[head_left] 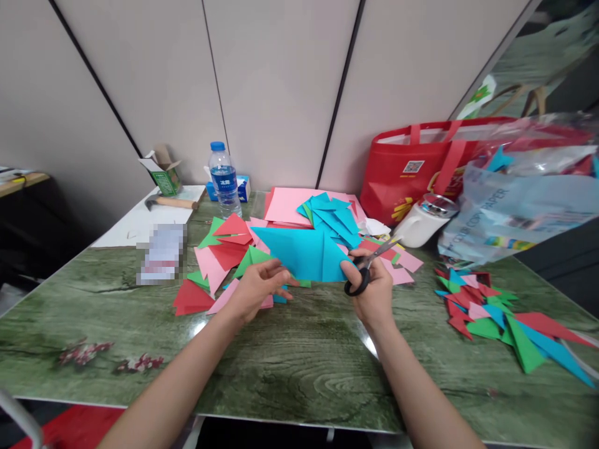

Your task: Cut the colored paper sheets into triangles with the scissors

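Note:
A folded sheet of blue paper (304, 252) with a crease down its right part is held up above the table's middle. My right hand (377, 287) pinches its right corner between thumb and fingers. The same hand also holds black-handled scissors (359, 282), their blades pointing up and to the right. My left hand (262, 290) is by the paper's lower left edge, fingers apart and slightly curled, with no grip on it visible. Red, green and pink paper pieces (231, 252) lie beneath and left of the sheet. Behind it rests a pile of cut blue pieces (334, 218).
Pink sheets (290, 206) lie at the back near a water bottle (225, 181). A hammer (171, 201) is on white paper at left. A white mug (423, 224), red bag (397, 168) and plastic paper bag (515, 206) stand right, behind scattered colored scraps (482, 305).

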{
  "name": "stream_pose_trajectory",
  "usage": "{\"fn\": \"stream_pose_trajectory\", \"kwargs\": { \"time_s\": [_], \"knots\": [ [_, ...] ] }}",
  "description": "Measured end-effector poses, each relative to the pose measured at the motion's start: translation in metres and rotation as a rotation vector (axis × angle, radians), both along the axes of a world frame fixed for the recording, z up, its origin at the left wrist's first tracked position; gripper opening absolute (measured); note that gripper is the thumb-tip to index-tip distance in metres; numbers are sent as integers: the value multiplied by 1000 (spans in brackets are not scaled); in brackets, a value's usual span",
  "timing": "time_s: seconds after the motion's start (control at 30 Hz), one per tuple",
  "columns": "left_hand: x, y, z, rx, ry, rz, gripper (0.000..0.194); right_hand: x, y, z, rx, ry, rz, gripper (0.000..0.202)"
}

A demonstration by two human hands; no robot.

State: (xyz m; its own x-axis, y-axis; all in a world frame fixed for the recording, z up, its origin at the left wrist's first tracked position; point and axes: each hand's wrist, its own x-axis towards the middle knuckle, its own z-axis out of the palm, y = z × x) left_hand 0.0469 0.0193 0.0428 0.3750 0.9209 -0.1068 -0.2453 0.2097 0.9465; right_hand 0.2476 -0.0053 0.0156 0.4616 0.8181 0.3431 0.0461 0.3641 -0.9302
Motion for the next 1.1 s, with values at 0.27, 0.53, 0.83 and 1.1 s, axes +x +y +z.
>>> {"fn": "stream_pose_trajectory", "kwargs": {
  "time_s": [0.27, 0.53, 0.83, 1.1],
  "knots": [
    [-1, 0, 3, -68, 21, 65, 33, -3, -2, 4, -77, -54, 50, 31],
    [-2, 8, 2, 149, -215, 568, 22, -25, -11, 8, -154, -70, 312, 35],
    [2, -7, 6, 87, -86, 377, 22, -51, -27, 4, -486, -2, 940, 46],
    [8, -11, 0, 123, 60, 272, 16, -48, -26, 7, -438, -26, 924, 43]
  ]
}}
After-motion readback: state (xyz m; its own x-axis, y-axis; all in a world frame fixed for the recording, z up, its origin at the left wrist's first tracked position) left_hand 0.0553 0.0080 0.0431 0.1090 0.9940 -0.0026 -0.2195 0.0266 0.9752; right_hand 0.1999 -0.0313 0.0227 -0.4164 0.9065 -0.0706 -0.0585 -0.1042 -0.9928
